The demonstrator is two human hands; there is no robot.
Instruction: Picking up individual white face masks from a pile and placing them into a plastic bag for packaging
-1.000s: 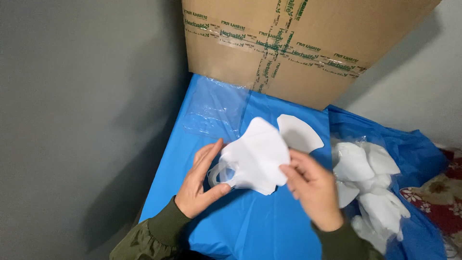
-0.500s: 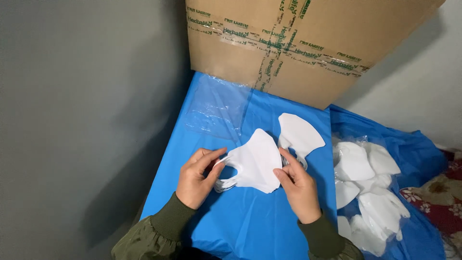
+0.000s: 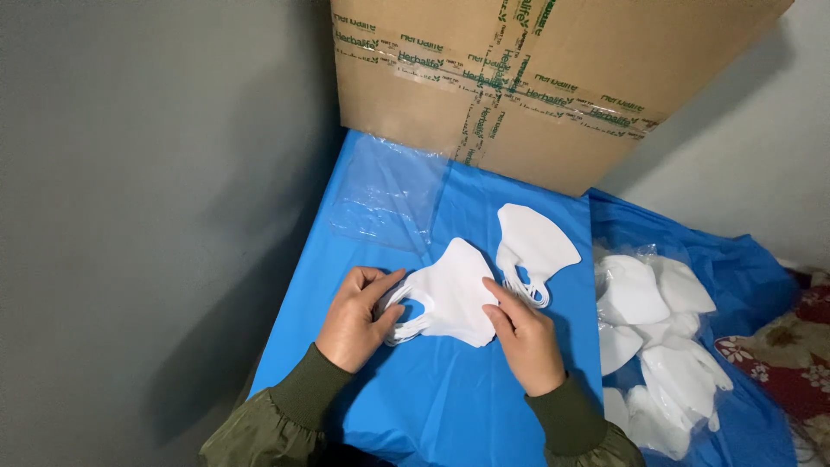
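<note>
Where the blue sheet (image 3: 450, 415) covers the work surface, a stack of white face masks (image 3: 454, 294) lies flat at its centre, held from both sides. The left hand (image 3: 356, 318), at 9 o'clock of the stack, has its fingers curled loosely around the ear loops, thumb on top. The right hand (image 3: 523, 335), at 4 o'clock, presses extended fingers onto the stack's edge, not closed around it. A second mask stack (image 3: 533, 246) rests at 1 o'clock, just beside the first. A clear plastic bag (image 3: 389, 195) lies at 11 o'clock. A taped cardboard box (image 3: 553, 78) stands at 12 o'clock. Loose masks in clear wrapping (image 3: 661, 346) sit at 3 o'clock.
</note>
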